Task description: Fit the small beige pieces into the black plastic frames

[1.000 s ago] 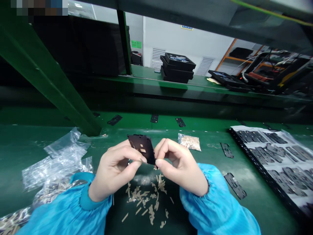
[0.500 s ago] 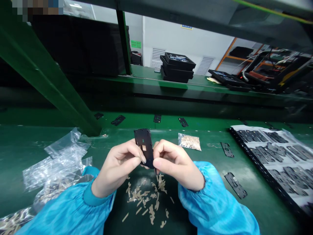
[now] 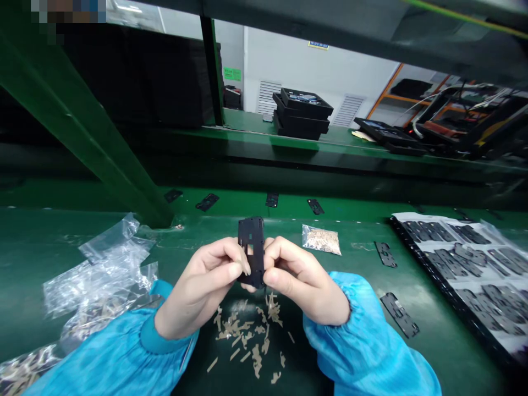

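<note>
Green bench, factory line. Item: black slotted plate, held above scattered tan strips. Left hand and right hand both pinch its lower end, fingers closed on it. Change: tilted leftward a second ago, the plate now stands upright, face square to the wearer.

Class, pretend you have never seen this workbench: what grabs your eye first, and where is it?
A thin black plate stands upright at the centre, pinched between the left hand and right hand. Below it tan scraps litter the green bench; rows of similar plates fill a tray at the right.
</note>
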`<state>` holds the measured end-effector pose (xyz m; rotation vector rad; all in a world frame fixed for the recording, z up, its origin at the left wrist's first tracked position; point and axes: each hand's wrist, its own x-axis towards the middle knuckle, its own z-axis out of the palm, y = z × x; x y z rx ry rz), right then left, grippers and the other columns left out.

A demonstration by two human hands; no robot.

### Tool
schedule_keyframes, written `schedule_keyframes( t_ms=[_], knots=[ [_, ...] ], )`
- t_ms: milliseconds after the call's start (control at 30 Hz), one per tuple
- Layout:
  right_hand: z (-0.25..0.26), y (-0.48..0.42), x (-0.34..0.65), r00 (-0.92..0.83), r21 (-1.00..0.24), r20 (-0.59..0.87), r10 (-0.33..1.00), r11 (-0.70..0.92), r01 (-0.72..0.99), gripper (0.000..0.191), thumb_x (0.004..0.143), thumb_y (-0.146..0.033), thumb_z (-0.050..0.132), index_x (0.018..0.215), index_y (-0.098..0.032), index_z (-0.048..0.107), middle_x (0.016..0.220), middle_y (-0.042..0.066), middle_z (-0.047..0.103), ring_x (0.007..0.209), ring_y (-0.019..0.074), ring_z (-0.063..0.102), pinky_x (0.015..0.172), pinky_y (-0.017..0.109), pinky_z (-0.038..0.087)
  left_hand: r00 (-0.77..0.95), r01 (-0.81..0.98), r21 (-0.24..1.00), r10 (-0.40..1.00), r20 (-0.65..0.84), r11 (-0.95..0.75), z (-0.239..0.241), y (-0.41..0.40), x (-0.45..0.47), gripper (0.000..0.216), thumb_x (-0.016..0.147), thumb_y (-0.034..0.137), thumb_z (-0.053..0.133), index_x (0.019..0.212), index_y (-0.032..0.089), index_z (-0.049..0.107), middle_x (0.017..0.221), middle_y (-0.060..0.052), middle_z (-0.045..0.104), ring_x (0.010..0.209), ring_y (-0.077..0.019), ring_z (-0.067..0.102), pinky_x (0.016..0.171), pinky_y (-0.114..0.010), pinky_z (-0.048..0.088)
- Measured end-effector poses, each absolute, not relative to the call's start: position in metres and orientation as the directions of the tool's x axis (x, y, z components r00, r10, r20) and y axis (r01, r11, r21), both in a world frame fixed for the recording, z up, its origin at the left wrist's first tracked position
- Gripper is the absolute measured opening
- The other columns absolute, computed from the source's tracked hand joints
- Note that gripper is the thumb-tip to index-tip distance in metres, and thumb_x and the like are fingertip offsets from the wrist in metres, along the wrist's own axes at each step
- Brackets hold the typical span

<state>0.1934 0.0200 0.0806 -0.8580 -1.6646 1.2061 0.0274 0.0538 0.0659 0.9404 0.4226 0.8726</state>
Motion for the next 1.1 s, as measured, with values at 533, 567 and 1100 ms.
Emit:
schedule_keyframes(
  t_ms=[533,567,1100],
  knots=[
    [0.072,0.024,0.186,-0.247,-0.582,0.688,0.683,0.722,0.375,0.020,0.089,-0.038,0.045,0.080,-0.020,0.042,0.068,-0.001,0.045,0.061,0.0112,0.043,0.053,0.023,0.039,0.571,-0.488,0.731,0.808,-0.145,0.476,0.074,0.041,0.034,0.011,0.072,0.018,0.062,0.062,0.014,0.059,0.060,0.002,0.055,0.057,-0.0071,0.051,0.055,-0.017,0.044],
    [0.070,0.025,0.185,-0.236,-0.530,0.724,0.648,0.741,0.411,0.020,0.089,-0.038,0.044,0.081,-0.020,0.042,0.067,-0.001,0.045,0.061,0.0115,0.044,0.053,0.023,0.039,0.564,-0.492,0.726,0.811,-0.153,0.479,0.075,0.040,0.035,0.012,0.072,0.018,0.062,0.061,0.013,0.059,0.059,0.002,0.054,0.056,-0.0071,0.050,0.054,-0.017,0.044],
    [0.062,0.026,0.179,-0.302,-0.030,0.881,0.364,0.680,0.732,0.018,0.088,-0.035,0.046,0.080,-0.019,0.044,0.056,-0.001,0.049,0.050,0.0124,0.042,0.048,0.027,0.038,0.483,-0.499,0.712,0.841,-0.245,0.494,0.068,0.034,0.041,0.016,0.068,0.022,0.064,0.057,0.016,0.053,0.057,0.003,0.044,0.055,-0.0080,0.039,0.051,-0.018,0.039]
  ],
)
